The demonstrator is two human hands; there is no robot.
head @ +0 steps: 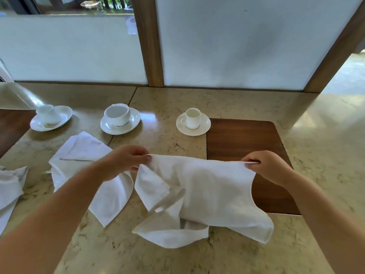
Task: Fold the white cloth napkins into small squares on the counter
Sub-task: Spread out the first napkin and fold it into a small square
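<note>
Our forearms reached in over the counter [177,260], and between them hung the napkin [199,186]. Our left hand [122,161] pinched one top corner and our right hand [264,165] pinched the other, pulling the top edge taut while the lower part sagged in crumpled folds onto the stone below. Under and beside our left hand lay a second napkin [83,155]. Beyond the grip stood three cups on saucers [193,122]. Beneath our right hand sat a wooden board [243,139].

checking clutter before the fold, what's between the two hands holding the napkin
Head view: only the napkin's own top edge, stretched between left hand and right hand. Nothing else lies there.
</note>
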